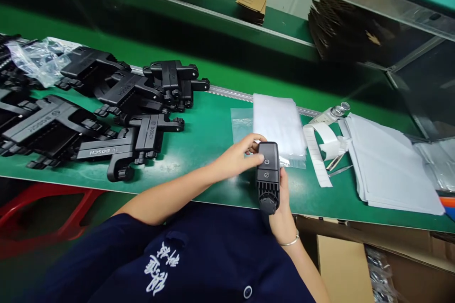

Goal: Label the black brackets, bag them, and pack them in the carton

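Between my two hands, above the front edge of the green bench (pixel 209 165), is a black plastic bracket (pixel 268 170) with two small round recesses and a ribbed knob at its near end. My left hand (pixel 245 155) grips its far left side, thumb on the top face. Around its right side and underneath wraps my right hand (pixel 283 199), its fingers mostly hidden by the part. Just beyond lies a stack of clear plastic bags (pixel 277 116). Several similar black brackets (pixel 106 149), some marked BOSCH, are piled to the left.
Right of the bags are a curled strip of white labels (pixel 316 158), a small bottle (pixel 329 114), tweezers (pixel 340 171) and a stack of white sheets (pixel 391 165). Folded cardboard (pixel 253 2) sits on the back shelf. A red stool (pixel 71 208) stands below left, an open carton (pixel 343 265) below right.
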Tool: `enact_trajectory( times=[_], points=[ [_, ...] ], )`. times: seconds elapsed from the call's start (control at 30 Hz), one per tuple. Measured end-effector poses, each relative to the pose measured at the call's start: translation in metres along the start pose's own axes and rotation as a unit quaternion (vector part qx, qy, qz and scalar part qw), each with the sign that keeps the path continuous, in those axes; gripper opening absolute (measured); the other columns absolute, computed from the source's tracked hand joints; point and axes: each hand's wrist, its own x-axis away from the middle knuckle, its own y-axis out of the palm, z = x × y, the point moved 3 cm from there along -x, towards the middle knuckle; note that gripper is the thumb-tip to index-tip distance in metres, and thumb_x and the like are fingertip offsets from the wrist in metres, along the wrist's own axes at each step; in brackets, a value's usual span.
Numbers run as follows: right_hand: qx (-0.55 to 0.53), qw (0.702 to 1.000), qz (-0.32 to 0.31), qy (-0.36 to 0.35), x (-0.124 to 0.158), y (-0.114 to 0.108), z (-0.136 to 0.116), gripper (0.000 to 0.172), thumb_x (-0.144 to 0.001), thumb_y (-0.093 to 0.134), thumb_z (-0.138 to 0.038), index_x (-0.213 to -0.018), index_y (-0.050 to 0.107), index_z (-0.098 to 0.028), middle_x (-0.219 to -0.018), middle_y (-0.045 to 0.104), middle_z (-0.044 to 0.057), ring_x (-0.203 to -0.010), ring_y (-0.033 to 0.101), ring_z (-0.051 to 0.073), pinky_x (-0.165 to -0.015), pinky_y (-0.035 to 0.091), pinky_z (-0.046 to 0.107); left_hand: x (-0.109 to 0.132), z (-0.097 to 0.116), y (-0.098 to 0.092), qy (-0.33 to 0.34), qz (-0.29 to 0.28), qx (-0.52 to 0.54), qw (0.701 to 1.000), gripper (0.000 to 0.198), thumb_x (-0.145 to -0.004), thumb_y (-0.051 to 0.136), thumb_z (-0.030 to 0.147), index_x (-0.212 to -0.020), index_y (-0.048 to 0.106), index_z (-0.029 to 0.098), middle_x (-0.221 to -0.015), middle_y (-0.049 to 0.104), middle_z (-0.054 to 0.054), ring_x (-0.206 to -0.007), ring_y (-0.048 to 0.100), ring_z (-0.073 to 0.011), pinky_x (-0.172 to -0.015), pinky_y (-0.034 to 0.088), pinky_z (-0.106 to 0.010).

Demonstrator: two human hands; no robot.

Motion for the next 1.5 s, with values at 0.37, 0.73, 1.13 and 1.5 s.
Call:
enact_trajectory(
  times=[0.37, 0.73, 1.13, 1.5],
  points=[
    [-0.185, 0.975, 0.123, -0.024, -0.02, 0.001, 0.011, 0.056, -0.088, 0.044, -0.063, -0.129, 0.048, -0.027, -0.116, 0.066, 0.009, -0.113, 0.061, 0.025, -0.099, 0.048, 0.049, 0.024, 0.007, -0.015, 0.01, -0.081, -0.088, 0.993, 0.086, -0.071, 0.076, 0.04, -0.145, 0.036, 0.027, -0.135, 0.055, -0.01, -0.117, 0.057, -0.0317, -0.099, 0.045, -0.042],
    [-0.135, 0.99, 0.013, 0.027, -0.035, -0.023, -0.013, 0.044, -0.076, 0.066, -0.059, -0.097, 0.06, -0.021, -0.068, 0.065, 0.001, -0.059, 0.068, 0.02, -0.058, 0.058, 0.035, 0.043, -0.039, -0.02, -0.202, -0.017, 0.311, 0.929, 0.072, -0.067, 0.074, 0.064, -0.122, 0.057, 0.021, -0.099, 0.07, -0.011, -0.082, 0.069, -0.0218, -0.067, 0.055, -0.03],
    [0.125, 0.987, 0.005, -0.103, -0.026, 0.013, -0.058, 0.042, -0.071, 0.075, -0.048, -0.1, 0.059, -0.023, -0.076, 0.07, 0.003, -0.067, 0.068, 0.021, -0.065, 0.058, 0.035, 0.031, -0.081, -0.025, -0.36, 0.03, 0.422, 0.831, 0.039, -0.085, 0.062, 0.05, -0.097, 0.072, 0.015, -0.08, 0.074, -0.008, -0.067, 0.067, -0.0185, -0.064, 0.053, -0.03],
    [0.195, 0.963, -0.073, -0.173, -0.062, -0.025, -0.055, 0.044, -0.082, 0.063, -0.047, -0.118, 0.062, -0.024, -0.104, 0.072, 0.009, -0.09, 0.069, 0.024, -0.077, 0.056, 0.037, 0.03, -0.061, -0.051, -0.266, 0.08, 0.195, 0.941, 0.07, -0.077, 0.061, 0.065, -0.13, 0.055, 0.019, -0.115, 0.068, -0.01, -0.09, 0.067, -0.0221, -0.078, 0.054, -0.032]
  ],
)
